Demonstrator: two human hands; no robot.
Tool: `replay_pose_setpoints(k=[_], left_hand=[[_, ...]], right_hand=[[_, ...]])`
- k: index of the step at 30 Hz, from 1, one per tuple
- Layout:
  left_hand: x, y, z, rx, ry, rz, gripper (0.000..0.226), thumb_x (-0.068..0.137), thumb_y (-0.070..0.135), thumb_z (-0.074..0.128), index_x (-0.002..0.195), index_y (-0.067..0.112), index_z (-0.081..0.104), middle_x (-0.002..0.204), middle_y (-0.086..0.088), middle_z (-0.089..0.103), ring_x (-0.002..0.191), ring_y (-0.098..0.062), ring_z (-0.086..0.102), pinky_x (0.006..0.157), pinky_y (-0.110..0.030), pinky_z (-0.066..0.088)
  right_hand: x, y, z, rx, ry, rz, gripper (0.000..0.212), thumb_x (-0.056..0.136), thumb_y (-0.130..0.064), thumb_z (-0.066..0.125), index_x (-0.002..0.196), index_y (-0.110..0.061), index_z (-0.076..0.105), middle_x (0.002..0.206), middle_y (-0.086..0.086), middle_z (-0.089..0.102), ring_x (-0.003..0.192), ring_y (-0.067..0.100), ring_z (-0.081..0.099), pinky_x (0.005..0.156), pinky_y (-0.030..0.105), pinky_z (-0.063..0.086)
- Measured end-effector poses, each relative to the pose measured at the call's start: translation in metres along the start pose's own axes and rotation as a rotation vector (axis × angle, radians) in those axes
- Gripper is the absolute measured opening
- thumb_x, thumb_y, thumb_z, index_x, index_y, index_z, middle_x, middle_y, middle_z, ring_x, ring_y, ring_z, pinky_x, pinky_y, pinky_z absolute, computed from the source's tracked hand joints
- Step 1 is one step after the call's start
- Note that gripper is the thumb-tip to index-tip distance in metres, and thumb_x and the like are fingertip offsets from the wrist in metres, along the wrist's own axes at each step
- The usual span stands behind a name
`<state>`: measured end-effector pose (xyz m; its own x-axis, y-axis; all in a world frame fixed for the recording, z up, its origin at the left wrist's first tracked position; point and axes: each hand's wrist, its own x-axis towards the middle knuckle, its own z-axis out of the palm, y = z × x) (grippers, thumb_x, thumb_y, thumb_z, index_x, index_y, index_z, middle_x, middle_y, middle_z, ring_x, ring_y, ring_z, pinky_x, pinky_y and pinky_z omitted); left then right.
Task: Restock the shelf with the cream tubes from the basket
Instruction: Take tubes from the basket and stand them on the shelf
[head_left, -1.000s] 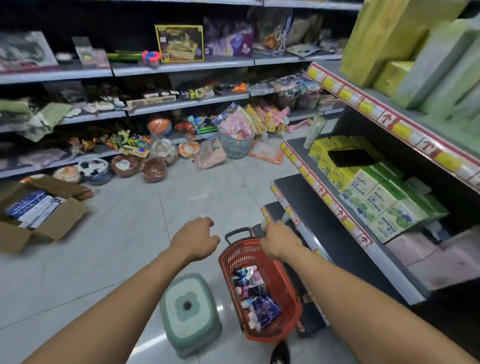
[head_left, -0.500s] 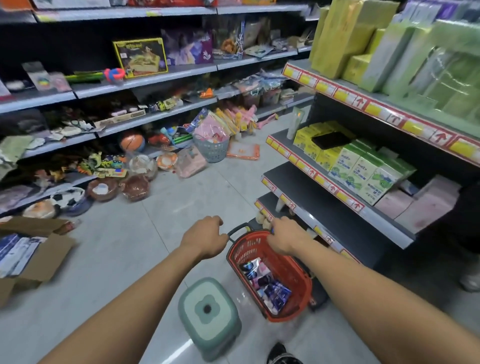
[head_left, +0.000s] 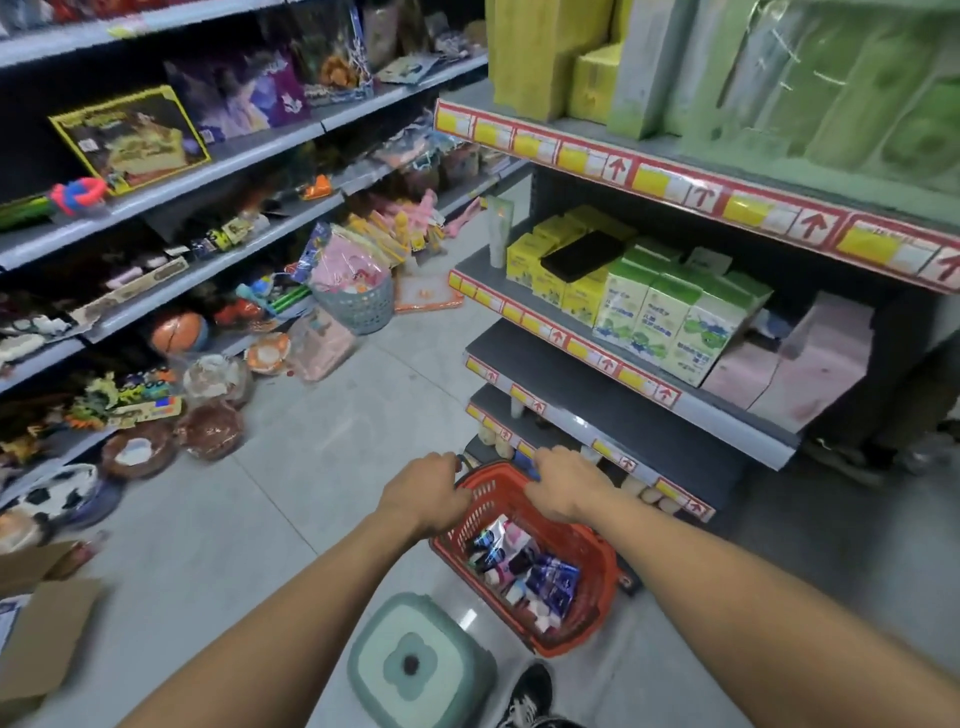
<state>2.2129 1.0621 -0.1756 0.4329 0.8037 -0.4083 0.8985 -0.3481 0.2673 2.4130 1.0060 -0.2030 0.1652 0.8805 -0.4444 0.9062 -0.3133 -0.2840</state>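
A red plastic basket (head_left: 597, 587) stands on the floor by the right-hand shelving, holding several cream tubes (head_left: 524, 569) in pink, white and dark blue. My left hand (head_left: 428, 493) is closed on the basket's far left rim. My right hand (head_left: 563, 488) grips the far right rim. The dark shelf (head_left: 613, 410) just beyond the basket is mostly bare. One tall tube (head_left: 500, 231) stands at the end of the shelf above, next to yellow and green boxes.
A green stool (head_left: 415, 670) sits near my shoe, left of the basket. A black phone (head_left: 584, 255) lies on the yellow boxes. Toys, balls and a grey basket (head_left: 358, 306) crowd the far floor. An open cardboard box (head_left: 36, 639) lies at left.
Both hands have come down onto the basket's rim and closed on it. The basket has shifted nearer the stool, and my view has turned toward the right shelving.
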Motion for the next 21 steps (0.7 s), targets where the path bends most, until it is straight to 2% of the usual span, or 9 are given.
replay_pose_setpoints(k=[3, 7, 9, 12, 15, 21], left_hand=[[0.041, 0.028, -0.003, 0.065, -0.055, 0.046, 0.039, 0.097, 0.045, 0.056, 0.122, 0.017, 0.061, 0.121, -0.008, 0.068, 0.098, -0.022, 0.062, 0.086, -0.04, 0.057], [0.08, 0.062, -0.01, 0.139, -0.11, 0.135, 0.045, 0.098, 0.043, 0.057, 0.137, 0.021, 0.059, 0.133, -0.007, 0.065, 0.115, -0.027, 0.064, 0.095, -0.038, 0.055], [0.095, 0.078, -0.014, 0.171, -0.131, 0.155, 0.044, 0.096, 0.042, 0.058, 0.135, 0.02, 0.06, 0.133, -0.008, 0.066, 0.115, -0.028, 0.065, 0.094, -0.039, 0.056], [0.114, 0.094, -0.015, 0.213, -0.168, 0.166, 0.044, 0.093, 0.05, 0.059, 0.125, 0.021, 0.061, 0.128, -0.006, 0.067, 0.106, -0.024, 0.068, 0.089, -0.04, 0.059], [0.128, 0.103, -0.017, 0.259, -0.216, 0.182, 0.044, 0.093, 0.053, 0.061, 0.124, 0.023, 0.062, 0.127, -0.003, 0.066, 0.103, -0.021, 0.069, 0.084, -0.035, 0.059], [0.157, 0.111, -0.024, 0.342, -0.277, 0.23, 0.046, 0.098, 0.05, 0.059, 0.133, 0.02, 0.06, 0.131, -0.006, 0.064, 0.112, -0.026, 0.067, 0.093, -0.04, 0.057]], right_hand=[[0.024, 0.027, -0.011, 0.035, -0.017, 0.04, 0.051, 0.095, -0.036, 0.051, 0.141, -0.015, 0.051, 0.137, 0.013, 0.055, 0.125, 0.035, 0.052, 0.1, 0.042, 0.048], [0.05, 0.066, -0.025, 0.042, 0.009, 0.07, 0.046, 0.094, -0.049, 0.053, 0.124, -0.015, 0.058, 0.131, 0.013, 0.059, 0.12, 0.035, 0.057, 0.095, 0.039, 0.05], [0.057, 0.084, -0.03, 0.069, 0.013, 0.088, 0.043, 0.093, -0.052, 0.054, 0.118, -0.017, 0.059, 0.129, 0.011, 0.06, 0.118, 0.033, 0.057, 0.091, 0.038, 0.049], [0.061, 0.105, -0.035, 0.106, -0.004, 0.124, 0.041, 0.093, -0.044, 0.051, 0.124, -0.017, 0.057, 0.134, 0.01, 0.058, 0.123, 0.033, 0.053, 0.093, 0.04, 0.049], [0.064, 0.119, -0.035, 0.126, -0.02, 0.146, 0.043, 0.095, -0.042, 0.051, 0.128, -0.015, 0.056, 0.137, 0.012, 0.056, 0.126, 0.034, 0.051, 0.097, 0.042, 0.049], [0.072, 0.13, -0.036, 0.184, 0.003, 0.185, 0.044, 0.095, -0.044, 0.052, 0.126, -0.014, 0.059, 0.135, 0.012, 0.06, 0.123, 0.035, 0.054, 0.098, 0.044, 0.05]])
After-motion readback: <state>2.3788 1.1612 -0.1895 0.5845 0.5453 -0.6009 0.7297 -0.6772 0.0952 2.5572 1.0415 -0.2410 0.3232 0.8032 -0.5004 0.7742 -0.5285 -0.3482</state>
